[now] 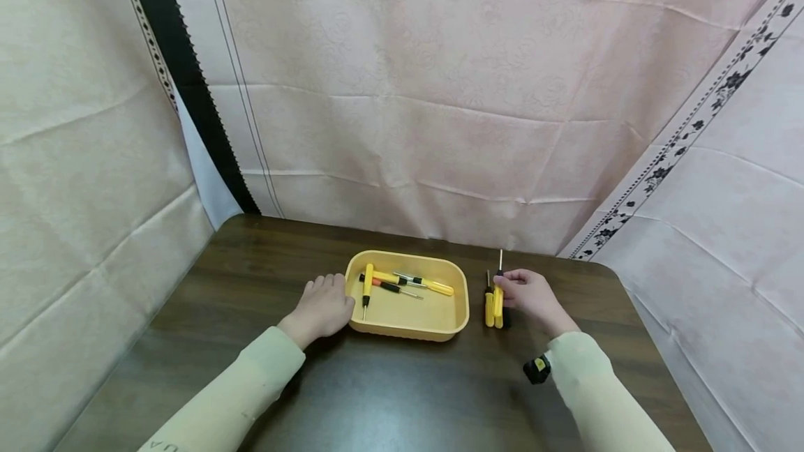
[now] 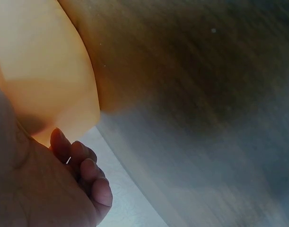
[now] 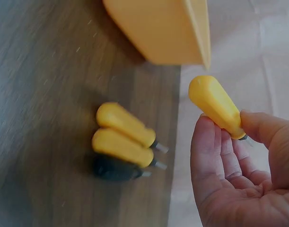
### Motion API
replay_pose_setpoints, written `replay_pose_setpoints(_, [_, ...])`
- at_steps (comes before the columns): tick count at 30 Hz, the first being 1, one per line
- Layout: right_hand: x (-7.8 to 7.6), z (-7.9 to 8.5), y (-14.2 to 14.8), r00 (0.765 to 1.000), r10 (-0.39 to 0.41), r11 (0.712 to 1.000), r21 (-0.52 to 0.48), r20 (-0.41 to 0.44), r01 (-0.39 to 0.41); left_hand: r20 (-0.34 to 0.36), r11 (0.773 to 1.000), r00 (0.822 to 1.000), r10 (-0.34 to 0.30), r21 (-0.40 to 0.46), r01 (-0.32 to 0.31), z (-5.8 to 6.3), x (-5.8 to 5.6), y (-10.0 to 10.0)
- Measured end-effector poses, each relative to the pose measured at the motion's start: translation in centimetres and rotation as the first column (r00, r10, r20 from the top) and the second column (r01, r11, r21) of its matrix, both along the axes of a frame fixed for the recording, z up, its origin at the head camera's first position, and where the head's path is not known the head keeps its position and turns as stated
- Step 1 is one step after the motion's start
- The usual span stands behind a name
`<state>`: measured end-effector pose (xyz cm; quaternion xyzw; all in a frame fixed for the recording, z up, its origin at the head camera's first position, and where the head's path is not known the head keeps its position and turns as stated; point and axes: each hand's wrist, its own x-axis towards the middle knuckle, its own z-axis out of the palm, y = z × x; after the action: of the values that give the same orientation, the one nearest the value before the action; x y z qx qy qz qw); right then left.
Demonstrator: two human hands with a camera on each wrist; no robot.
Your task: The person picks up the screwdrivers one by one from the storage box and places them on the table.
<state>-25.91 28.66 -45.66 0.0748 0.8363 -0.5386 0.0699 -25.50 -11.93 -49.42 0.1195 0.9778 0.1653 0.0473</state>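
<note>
My right hand (image 1: pixel 529 296) pinches a yellow-handled screwdriver (image 3: pixel 214 103) near the neck between thumb and fingertips. Its shaft points toward the far side of the table. Below it in the right wrist view, two yellow screwdrivers (image 3: pixel 123 145) and a black-handled screwdriver (image 3: pixel 115 168) lie side by side on the table. My left hand (image 1: pixel 322 307) rests against the left side of a yellow tray (image 1: pixel 411 332), fingers loosely bent outside it, thumb side at the rim. Inside the tray lie several screwdrivers, among them an upright-lying yellow one (image 1: pixel 368 281) and a red-and-black one (image 1: pixel 389 287).
The dark wooden table (image 1: pixel 389 389) ends at a pale curtain (image 1: pixel 402 145) behind and at further cloth on both sides. A small black device (image 1: pixel 537 369) sits at my right wrist, beside the sleeve.
</note>
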Motion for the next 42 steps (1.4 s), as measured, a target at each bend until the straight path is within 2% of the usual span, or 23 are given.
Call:
replay_pose_setpoints(12, [0.4, -2.0, 3.1, 0.999, -0.015, 0.998, 0.067, 0.044, 0.012, 0.006, 1.0, 1.0, 0.01, -0.008, -0.01, 0.1, 0.0, 0.1])
replay_pose_setpoints(21, [0.1, -3.7, 4.1, 0.992, -0.087, 0.992, 0.098, 0.095, 0.078, 0.008, 1.0, 1.0, 0.009, -0.014, -0.009, -0.1, -0.1, 0.1])
replay_pose_setpoints(29, [-0.6, -4.4, 4.4, 0.989, -0.105, 0.985, 0.148, 0.102, 0.089, 0.009, 1.0, 1.0, 0.01, -0.015, -0.009, -0.2, -0.2, 0.1])
replay_pose_setpoints(36, [-0.9, -4.5, 4.2, 0.986, -0.106, 0.966, 0.249, 0.129, 0.071, 0.01, 1.0, 1.0, 0.011, -0.018, -0.011, -0.2, -0.2, 0.1])
replay_pose_setpoints(42, [-1.2, -4.9, 4.2, 0.989, -0.106, 0.963, 0.259, 0.106, 0.075, 0.016, 1.0, 1.0, 0.01, -0.022, -0.01, -0.1, -0.2, 0.1])
